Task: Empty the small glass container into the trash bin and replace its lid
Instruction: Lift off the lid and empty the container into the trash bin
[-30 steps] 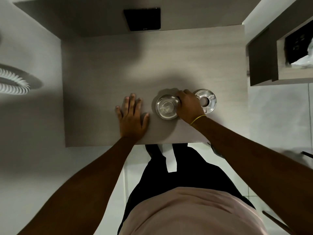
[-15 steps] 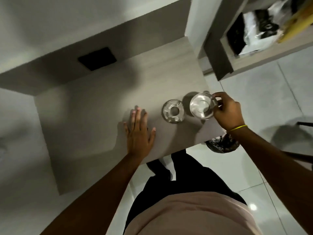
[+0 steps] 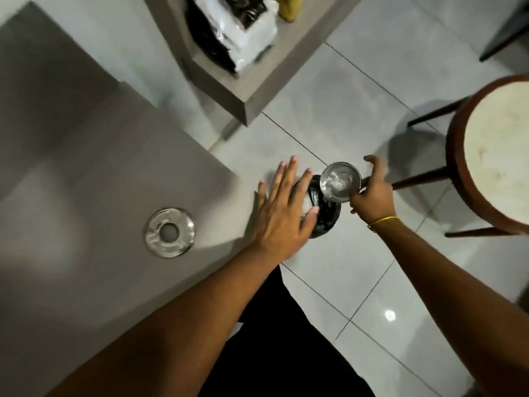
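My right hand (image 3: 372, 193) grips the small glass container (image 3: 339, 181) from its right side and holds it in the air, off the table. Right below and left of it stands the trash bin (image 3: 326, 216), lined with a black bag, partly hidden by my left hand. The container's round glass lid (image 3: 169, 232) lies flat on the grey table (image 3: 86, 167), well to the left. My left hand (image 3: 282, 213) is flat with fingers spread, over the table's right edge and the bin's left side, holding nothing.
A round wooden stool (image 3: 498, 156) with a pale seat stands on the tiled floor at the right. A low shelf (image 3: 252, 90) at the top holds a black and white bag (image 3: 232, 30) and a yellow object. My dark-trousered legs are below.
My right hand lifted the container off the table and carried it right, out over the bin. The lid stayed on the table. My left hand slid to the table's right edge as the view turned.
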`<action>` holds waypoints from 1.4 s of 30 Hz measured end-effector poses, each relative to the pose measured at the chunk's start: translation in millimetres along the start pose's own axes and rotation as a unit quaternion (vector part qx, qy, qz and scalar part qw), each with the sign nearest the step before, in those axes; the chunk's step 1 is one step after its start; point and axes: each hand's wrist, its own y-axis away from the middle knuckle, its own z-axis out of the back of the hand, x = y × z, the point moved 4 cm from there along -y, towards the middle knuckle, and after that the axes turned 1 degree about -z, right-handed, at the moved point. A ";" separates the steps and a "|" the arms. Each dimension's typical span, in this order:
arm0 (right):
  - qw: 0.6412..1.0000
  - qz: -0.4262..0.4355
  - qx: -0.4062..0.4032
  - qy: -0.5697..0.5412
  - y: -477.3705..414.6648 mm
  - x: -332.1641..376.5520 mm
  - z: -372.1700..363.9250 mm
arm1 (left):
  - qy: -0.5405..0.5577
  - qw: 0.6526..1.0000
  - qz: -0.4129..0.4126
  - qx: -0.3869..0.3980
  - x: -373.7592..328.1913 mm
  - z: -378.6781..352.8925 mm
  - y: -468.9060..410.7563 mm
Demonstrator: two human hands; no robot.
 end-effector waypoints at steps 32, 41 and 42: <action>0.880 0.251 0.119 0.386 -112.6 -198.8 -223.3 | -0.047 0.989 0.093 0.105 118.3 -320.2 60.1; 0.783 0.324 0.128 0.515 -101.1 -183.9 -239.4 | -0.036 0.987 0.105 0.113 119.6 -319.7 60.3; 0.781 0.321 0.126 0.521 -101.8 -181.8 -240.2 | -0.030 0.988 0.106 0.111 118.4 -319.9 60.0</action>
